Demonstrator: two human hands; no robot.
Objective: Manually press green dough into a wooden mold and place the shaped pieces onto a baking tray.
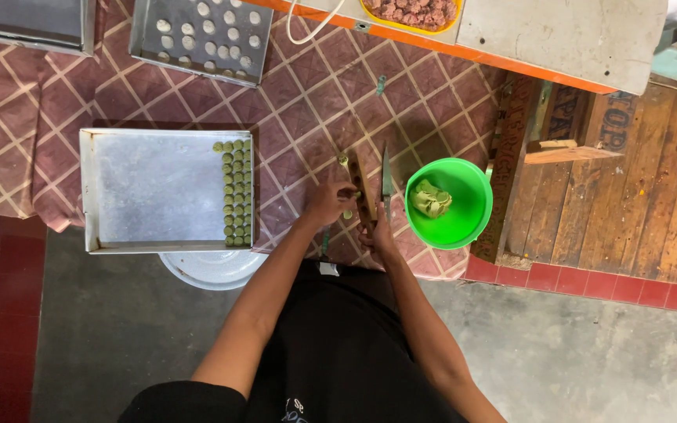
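Observation:
My left hand (327, 201) pinches a thin green dough roll (344, 161) against a narrow wooden board (360, 188) on the patterned tablecloth. My right hand (375, 233) grips the handle of a knife (386, 178) whose blade points away from me, just right of the board. A green plastic bowl (476, 205) with cut green dough slices stands to the right of the knife. A metal baking tray (150, 188) on my left holds two columns of small green dough rounds (233, 194) along its right side.
A second metal tray (144, 31) with pale dough rounds lies at the back. A yellow container of brown pieces (415, 11) sits on a grey-and-orange machine. A round metal lid (211, 269) pokes out under the near tray. Wooden planks lie to the right.

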